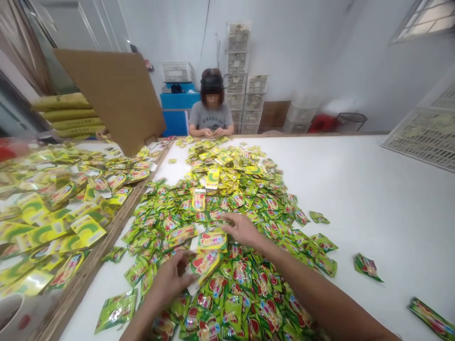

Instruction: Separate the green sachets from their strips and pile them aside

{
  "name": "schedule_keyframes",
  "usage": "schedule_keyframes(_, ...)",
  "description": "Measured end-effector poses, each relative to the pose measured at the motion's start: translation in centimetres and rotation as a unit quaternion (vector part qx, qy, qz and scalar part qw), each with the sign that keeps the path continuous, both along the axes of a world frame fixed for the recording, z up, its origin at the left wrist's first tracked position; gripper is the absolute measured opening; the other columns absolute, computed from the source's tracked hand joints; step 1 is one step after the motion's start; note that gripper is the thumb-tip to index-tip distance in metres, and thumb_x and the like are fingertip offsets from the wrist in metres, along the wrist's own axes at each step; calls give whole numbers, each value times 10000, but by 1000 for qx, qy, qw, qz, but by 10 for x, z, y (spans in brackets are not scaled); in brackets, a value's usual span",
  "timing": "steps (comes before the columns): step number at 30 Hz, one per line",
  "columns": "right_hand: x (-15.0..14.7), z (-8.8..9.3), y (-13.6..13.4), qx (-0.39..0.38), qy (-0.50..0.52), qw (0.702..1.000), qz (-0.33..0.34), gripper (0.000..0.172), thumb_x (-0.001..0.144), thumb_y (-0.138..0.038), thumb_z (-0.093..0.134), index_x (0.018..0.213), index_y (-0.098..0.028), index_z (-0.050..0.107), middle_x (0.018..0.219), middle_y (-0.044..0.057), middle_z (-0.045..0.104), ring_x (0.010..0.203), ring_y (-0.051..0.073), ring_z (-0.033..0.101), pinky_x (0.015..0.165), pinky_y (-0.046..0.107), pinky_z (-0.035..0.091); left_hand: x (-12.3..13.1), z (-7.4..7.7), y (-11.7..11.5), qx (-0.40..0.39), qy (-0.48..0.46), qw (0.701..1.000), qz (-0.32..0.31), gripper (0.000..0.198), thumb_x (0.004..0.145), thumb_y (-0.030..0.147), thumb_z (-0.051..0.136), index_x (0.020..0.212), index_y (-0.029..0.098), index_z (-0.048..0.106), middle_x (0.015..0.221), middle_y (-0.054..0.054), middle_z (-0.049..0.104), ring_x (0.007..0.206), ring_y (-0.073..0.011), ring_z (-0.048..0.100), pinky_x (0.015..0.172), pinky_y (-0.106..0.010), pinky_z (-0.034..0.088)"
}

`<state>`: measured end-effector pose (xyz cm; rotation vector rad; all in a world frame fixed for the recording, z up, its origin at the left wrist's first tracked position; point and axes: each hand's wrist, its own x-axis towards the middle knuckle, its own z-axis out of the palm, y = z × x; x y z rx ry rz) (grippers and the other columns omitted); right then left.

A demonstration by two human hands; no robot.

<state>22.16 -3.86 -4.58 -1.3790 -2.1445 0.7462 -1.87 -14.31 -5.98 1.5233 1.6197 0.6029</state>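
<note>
My left hand (169, 279) is closed around the near end of a small yellow box (204, 266) with a watermelon picture, its white flap showing. Just beyond it lies a second yellow box (212, 240) with an open white flap. My right hand (242, 228) hovers beside that second box, fingers stretched apart, holding nothing I can see. Both hands are over a broad pile of green watermelon sachets (241, 272). Two more yellow boxes, one upright-looking box (198, 200) and one farther box (212, 179), rest on the pile.
A wooden strip (117, 232) divides the white table (355, 189). Left of it lie many yellow boxes (88, 231), a cardboard sheet (113, 94) and a white cup (12, 312). Loose sachets (368, 266) lie at right. Opposite sits another person (212, 111); a slatted crate (426, 125) stands right.
</note>
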Motion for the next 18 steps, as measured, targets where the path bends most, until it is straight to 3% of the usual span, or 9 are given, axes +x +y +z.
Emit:
schedule_keyframes(3, 9, 3, 44, 28, -129, 983, -124, 349, 890, -220, 361, 1159, -180, 580, 1091, 90, 631, 969, 222, 579, 832, 364, 447, 14, 7, -2, 18, 128, 991, -30, 565, 626, 423, 671, 1118, 155, 593, 1021, -105, 631, 933, -256, 574, 810, -338, 432)
schedule_keyframes(6, 17, 1, 82, 22, -191, 975, -111, 511, 727, -111, 525, 1230, -206, 529, 1239, 109, 541, 1127, 297, 471, 917, 471, 367, 36, 11, 0, 28, 215, 975, -51, 699, 601, 416, 702, 1218, 128, 543, 1174, -164, 584, 1099, -316, 511, 935, -397, 373)
schedule_keyframes(8, 20, -4, 92, 17, -221, 972, -78, 570, 638, -70, 582, 1182, -237, 570, 1281, 101, 503, 1160, 317, 433, 939, 479, 338, 45, 12, 3, 13, 226, 973, -49, 744, 596, 380, 711, 1264, 125, 504, 1197, -172, 574, 1116, -324, 505, 944, -405, 369)
schedule_keyframes(10, 21, -11, 87, 21, -240, 969, -50, 480, 647, -65, 576, 1102, -209, 623, 1232, 120, 531, 1121, 301, 465, 935, 424, 348, 47, 11, 4, 8, 181, 983, -31, 727, 611, 374, 702, 1272, 157, 493, 1193, -141, 584, 1078, -298, 537, 909, -379, 402)
schedule_keyframes(14, 28, -21, 56, 35, -245, 968, -30, 340, 799, -115, 442, 1088, -154, 617, 1105, 134, 592, 1010, 257, 538, 863, 339, 386, 40, 7, 1, 55, 76, 995, 16, 659, 621, 318, 694, 1241, 198, 506, 1139, -89, 608, 1004, -257, 568, 870, -356, 430)
schedule_keyframes(18, 32, -14, 16, 21, -114, 985, -128, 317, 889, -308, 386, 1021, -154, 630, 971, 113, 640, 918, 253, 567, 769, 345, 434, 39, 4, -3, 55, -123, 985, 106, 876, 628, 334, 706, 1381, 197, 278, 1075, -99, 609, 937, -232, 596, 803, -338, 477)
